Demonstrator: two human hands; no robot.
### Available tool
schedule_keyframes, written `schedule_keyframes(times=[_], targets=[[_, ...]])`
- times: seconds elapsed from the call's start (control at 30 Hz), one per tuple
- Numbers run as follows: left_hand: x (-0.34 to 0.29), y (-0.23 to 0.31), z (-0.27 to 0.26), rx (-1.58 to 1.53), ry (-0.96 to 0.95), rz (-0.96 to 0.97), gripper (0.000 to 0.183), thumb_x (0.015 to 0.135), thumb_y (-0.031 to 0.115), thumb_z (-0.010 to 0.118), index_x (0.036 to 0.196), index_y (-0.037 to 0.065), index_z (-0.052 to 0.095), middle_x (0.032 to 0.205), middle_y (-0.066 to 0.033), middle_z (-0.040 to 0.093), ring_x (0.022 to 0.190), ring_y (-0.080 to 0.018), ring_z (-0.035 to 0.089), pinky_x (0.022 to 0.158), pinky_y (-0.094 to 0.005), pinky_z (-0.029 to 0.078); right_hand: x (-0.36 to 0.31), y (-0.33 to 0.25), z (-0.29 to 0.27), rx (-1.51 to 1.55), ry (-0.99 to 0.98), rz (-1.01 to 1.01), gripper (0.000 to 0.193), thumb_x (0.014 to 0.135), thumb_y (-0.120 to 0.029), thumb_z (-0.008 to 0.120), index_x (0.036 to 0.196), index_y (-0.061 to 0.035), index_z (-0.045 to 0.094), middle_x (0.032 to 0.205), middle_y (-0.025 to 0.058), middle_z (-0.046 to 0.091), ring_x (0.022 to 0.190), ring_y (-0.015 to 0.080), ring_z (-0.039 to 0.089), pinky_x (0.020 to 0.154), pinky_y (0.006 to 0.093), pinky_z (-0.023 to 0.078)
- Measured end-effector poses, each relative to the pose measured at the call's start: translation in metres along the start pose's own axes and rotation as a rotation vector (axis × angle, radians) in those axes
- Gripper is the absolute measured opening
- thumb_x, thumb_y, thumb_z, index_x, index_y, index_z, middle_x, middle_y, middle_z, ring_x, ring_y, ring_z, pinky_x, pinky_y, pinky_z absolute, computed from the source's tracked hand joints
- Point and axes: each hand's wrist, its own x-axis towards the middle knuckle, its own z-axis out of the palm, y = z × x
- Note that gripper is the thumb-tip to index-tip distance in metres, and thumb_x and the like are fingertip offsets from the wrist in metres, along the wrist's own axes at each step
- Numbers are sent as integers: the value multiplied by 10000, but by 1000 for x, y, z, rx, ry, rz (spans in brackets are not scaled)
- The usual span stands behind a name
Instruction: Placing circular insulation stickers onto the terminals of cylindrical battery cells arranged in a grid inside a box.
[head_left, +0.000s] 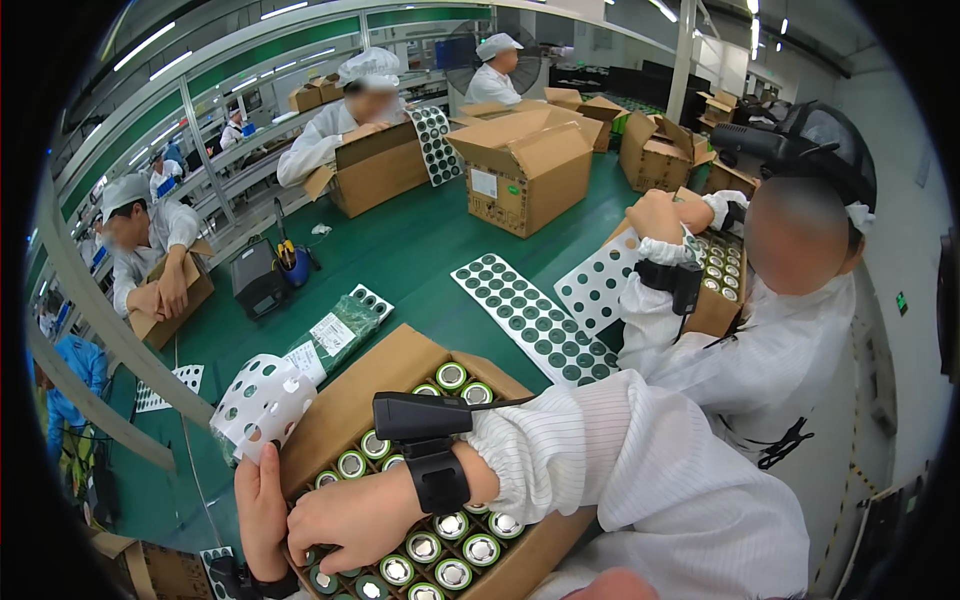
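Observation:
My left hand (pixel 262 512) is at the left side of an open cardboard box (pixel 385 362), its fingers closed on the lower edge of a curled white sheet with round holes (pixel 262 400). Upright in the box stand rows of green-sleeved cylindrical battery cells (pixel 422 546), set in dividers. Over the near left cells, my right hand (pixel 358 518) bends its fingers down onto the tops. Its fingertips are partly hidden, and I cannot make out what they pinch. A few near cells (pixel 371 587) have dark rings on their tops. A black band with a device (pixel 425 415) sits on my right wrist.
Sheets of dark round stickers (pixel 530 315) and a green-wrapped pack (pixel 345 330) lie on the green table (pixel 400 270). A co-worker (pixel 740 330) sits close on my right with another cell box. Cartons (pixel 525 170), a black unit (pixel 258 278) and more workers are farther off.

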Motion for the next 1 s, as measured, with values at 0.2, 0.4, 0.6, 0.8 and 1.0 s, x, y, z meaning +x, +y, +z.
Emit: schedule_keyframes(times=[0.2,0.4,0.6,0.8,1.0], targets=[[-1,3,1,37,14,-26,387,1033,222,406,1218,-94,532,1218,-149,598,1112,-211,541,976,-318,380,1,2,1,-9,4,-12,249,827,-187,650,1021,-32,647,973,142,640,968,320,592,854,418,475],[-1,-1,0,68,43,-60,374,1033,205,404,1210,-94,544,1211,-151,604,1109,-212,546,975,-318,384,3,2,-1,-4,5,-27,249,808,-182,646,995,-18,654,961,149,641,952,325,600,841,412,482],[3,-7,5,-50,62,63,376,1023,241,441,1160,-79,582,1099,-136,625,1013,-199,563,919,-313,405,8,19,7,-33,84,-69,265,773,-189,629,963,-14,691,847,125,699,810,260,676,749,356,534],[3,-11,10,-62,149,138,373,1014,283,483,1079,-60,616,954,-119,630,898,-175,559,828,-302,424,6,17,6,-38,78,-58,261,774,-186,628,960,-14,693,845,125,700,809,259,677,746,352,535],[3,-11,6,-162,27,101,366,1031,187,406,1220,-94,545,1206,-167,603,1105,-220,552,992,-329,382,6,14,6,-23,84,-77,260,772,-173,626,957,-3,691,837,130,699,799,264,677,738,352,536]])
